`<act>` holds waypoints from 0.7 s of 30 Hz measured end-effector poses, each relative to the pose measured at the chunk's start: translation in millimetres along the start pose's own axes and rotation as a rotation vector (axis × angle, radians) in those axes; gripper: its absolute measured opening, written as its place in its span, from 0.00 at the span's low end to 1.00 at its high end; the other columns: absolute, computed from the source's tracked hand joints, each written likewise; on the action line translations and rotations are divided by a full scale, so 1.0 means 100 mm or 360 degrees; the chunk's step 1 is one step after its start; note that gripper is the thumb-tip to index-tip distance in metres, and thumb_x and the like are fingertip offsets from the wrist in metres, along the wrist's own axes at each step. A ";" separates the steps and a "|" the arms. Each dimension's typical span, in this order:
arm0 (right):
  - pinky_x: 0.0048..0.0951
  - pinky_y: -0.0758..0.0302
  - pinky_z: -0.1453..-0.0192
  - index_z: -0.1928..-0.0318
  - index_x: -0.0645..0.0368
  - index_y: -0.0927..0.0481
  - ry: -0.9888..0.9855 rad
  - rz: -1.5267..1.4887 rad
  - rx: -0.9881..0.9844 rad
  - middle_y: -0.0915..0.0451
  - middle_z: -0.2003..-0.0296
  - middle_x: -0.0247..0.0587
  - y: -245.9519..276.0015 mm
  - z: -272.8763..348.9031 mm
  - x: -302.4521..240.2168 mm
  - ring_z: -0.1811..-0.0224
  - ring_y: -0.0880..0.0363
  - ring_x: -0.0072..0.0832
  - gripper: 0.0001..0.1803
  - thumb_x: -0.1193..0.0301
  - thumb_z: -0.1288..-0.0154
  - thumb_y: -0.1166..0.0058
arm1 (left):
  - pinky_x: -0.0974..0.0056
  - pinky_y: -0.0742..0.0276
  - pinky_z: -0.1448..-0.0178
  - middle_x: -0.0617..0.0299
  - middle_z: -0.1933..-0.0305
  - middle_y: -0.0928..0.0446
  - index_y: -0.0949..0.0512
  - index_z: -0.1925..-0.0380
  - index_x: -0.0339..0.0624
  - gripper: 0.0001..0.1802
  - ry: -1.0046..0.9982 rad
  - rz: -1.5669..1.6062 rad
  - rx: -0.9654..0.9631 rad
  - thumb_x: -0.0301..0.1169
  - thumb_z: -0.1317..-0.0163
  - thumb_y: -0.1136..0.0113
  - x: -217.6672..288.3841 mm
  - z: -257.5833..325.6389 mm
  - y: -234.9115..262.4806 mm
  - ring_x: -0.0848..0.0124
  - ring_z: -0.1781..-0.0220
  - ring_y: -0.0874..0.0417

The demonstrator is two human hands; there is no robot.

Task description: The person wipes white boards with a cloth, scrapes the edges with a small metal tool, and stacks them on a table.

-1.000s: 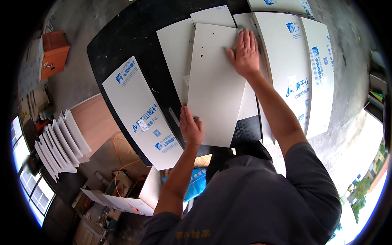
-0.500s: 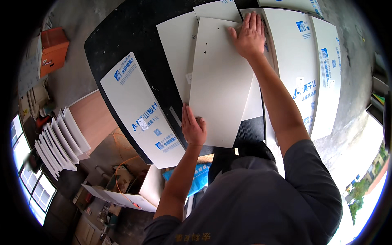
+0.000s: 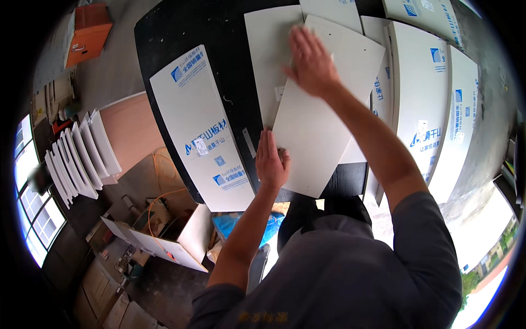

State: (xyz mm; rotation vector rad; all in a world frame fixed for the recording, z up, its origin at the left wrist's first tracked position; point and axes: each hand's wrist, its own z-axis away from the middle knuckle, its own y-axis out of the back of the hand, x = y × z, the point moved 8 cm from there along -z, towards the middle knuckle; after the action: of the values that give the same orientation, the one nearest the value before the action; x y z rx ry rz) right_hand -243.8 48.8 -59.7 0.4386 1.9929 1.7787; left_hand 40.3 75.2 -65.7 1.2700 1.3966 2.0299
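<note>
A pale grey-white rectangular panel [image 3: 334, 115] lies slantwise in front of me on the black tabletop [image 3: 233, 57], partly over another white panel [image 3: 268, 49]. Two small dark holes show near its far end. My left hand [image 3: 272, 163] rests against its near left edge, fingers straight and together, thumb on the surface. At the far left corner is my right hand [image 3: 315, 66], its fingers stretched out and slightly blurred. Whether that palm presses on the panel or hovers cannot be told. Neither hand grips anything.
Left of the panel lies a white board [image 3: 200, 131] with blue print. More printed boards [image 3: 419, 104] are stacked at the right. A narrow pale strip [image 3: 249, 142] lies between. Beyond the left table edge stand upright boards [image 3: 82, 159], an orange box [image 3: 87, 34] and an open carton [image 3: 192, 236].
The panel has turned clockwise, its far end swinging right. My right hand has moved from the panel's far right side to its far left corner. My left hand stays at the left edge.
</note>
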 end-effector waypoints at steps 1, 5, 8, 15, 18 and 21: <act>0.44 0.51 0.14 0.23 0.66 0.38 -0.0143 0.0154 0.0193 0.43 0.19 0.49 0.02 -0.39 0.34 0.15 0.49 0.43 0.44 0.42 0.23 0.53 | 0.45 0.33 0.22 0.38 0.22 0.36 0.44 0.22 0.33 0.43 -0.0032 0.0024 0.0016 0.37 0.33 0.39 0.01 0.00 0.00 0.41 0.22 0.33; 0.45 0.56 0.13 0.22 0.72 0.43 -0.0159 0.0126 -0.0020 0.49 0.19 0.57 0.04 -0.68 0.29 0.14 0.55 0.49 0.47 0.47 0.25 0.50 | 0.48 0.35 0.22 0.43 0.22 0.35 0.43 0.22 0.36 0.40 -0.0016 0.0345 0.0118 0.39 0.30 0.42 -0.11 0.00 0.07 0.45 0.22 0.32; 0.45 0.60 0.12 0.20 0.72 0.48 -0.0155 0.0185 -0.0130 0.51 0.18 0.57 -0.08 -0.50 0.11 0.13 0.59 0.48 0.47 0.46 0.23 0.54 | 0.51 0.36 0.23 0.48 0.25 0.32 0.40 0.24 0.39 0.34 0.0457 0.0796 0.0474 0.39 0.25 0.47 -0.45 0.41 0.30 0.51 0.26 0.30; 0.47 0.61 0.11 0.20 0.73 0.51 -0.0042 -0.0010 -0.0177 0.53 0.18 0.58 -0.12 0.26 -0.60 0.13 0.62 0.50 0.47 0.48 0.22 0.54 | 0.49 0.43 0.19 0.49 0.23 0.33 0.36 0.25 0.36 0.39 0.1543 0.2583 -0.0005 0.57 0.18 0.69 -0.71 2.00 -0.21 0.56 0.23 0.32; 0.48 0.61 0.11 0.21 0.74 0.50 0.0104 0.0000 -0.0349 0.54 0.17 0.58 -0.03 0.81 -1.24 0.14 0.60 0.51 0.48 0.49 0.23 0.51 | 0.49 0.49 0.16 0.48 0.21 0.35 0.36 0.24 0.35 0.43 0.1542 0.3075 -0.0030 0.61 0.19 0.74 -0.67 1.80 -0.28 0.54 0.20 0.36; 0.45 0.49 0.15 0.24 0.67 0.35 0.0347 -0.0077 -0.0159 0.40 0.21 0.49 -0.06 1.56 -1.92 0.16 0.48 0.44 0.42 0.45 0.23 0.52 | 0.50 0.52 0.16 0.49 0.22 0.34 0.36 0.24 0.35 0.47 0.1490 0.3312 -0.0050 0.65 0.21 0.76 -0.72 1.61 -0.31 0.56 0.20 0.37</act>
State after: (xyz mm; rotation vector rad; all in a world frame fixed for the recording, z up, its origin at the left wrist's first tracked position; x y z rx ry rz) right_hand 0.4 84.3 -58.3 0.1692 2.0258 1.9574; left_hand 206.4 126.3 -109.5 2.1479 -0.7058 4.1095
